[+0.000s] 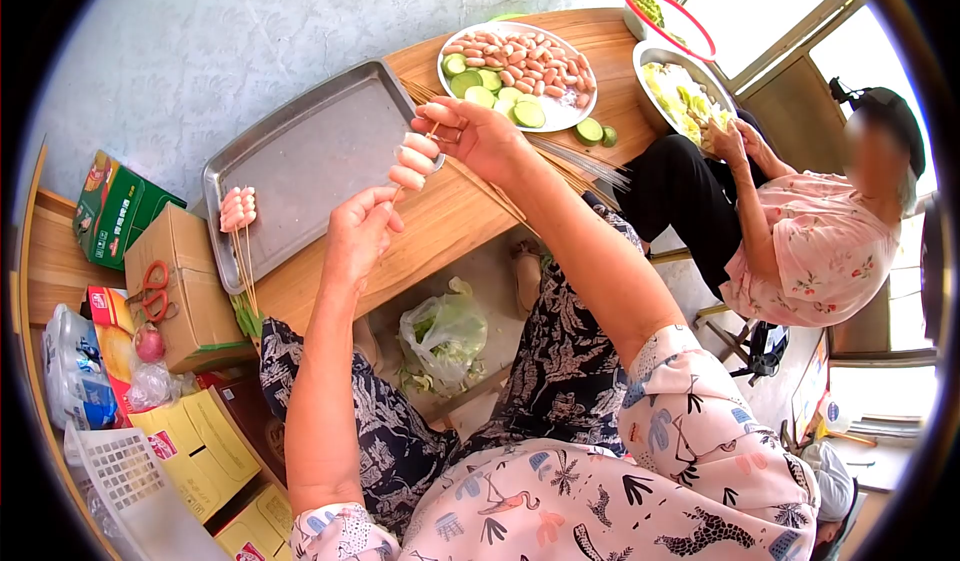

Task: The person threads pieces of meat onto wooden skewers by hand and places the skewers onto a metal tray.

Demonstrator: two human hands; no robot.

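My left hand (pixel 362 229) pinches the lower part of a thin wooden skewer, just below several short pink sausages (pixel 408 176) threaded on it. The fingers of my right hand (pixel 478 139) curl around the skewer's upper tip, by the topmost sausage. Behind my right hand stands a white oval plate (pixel 588 101) with a heap of small sausages (pixel 525 61) and cucumber slices (pixel 480 96). A grey metal tray (pixel 310 151) lies left of my hands. Finished sausage skewers (pixel 238 211) rest at its left edge, their sticks pointing toward me.
Bare skewers (pixel 570 166) lie on the wooden table (pixel 490 216) under my right forearm. At right, a seated person (pixel 810 231) handles leaves over a metal bowl (pixel 690 61). A bag of greens (pixel 445 336) sits on the floor. Red scissors (pixel 155 291) lie on a cardboard box (pixel 190 271).
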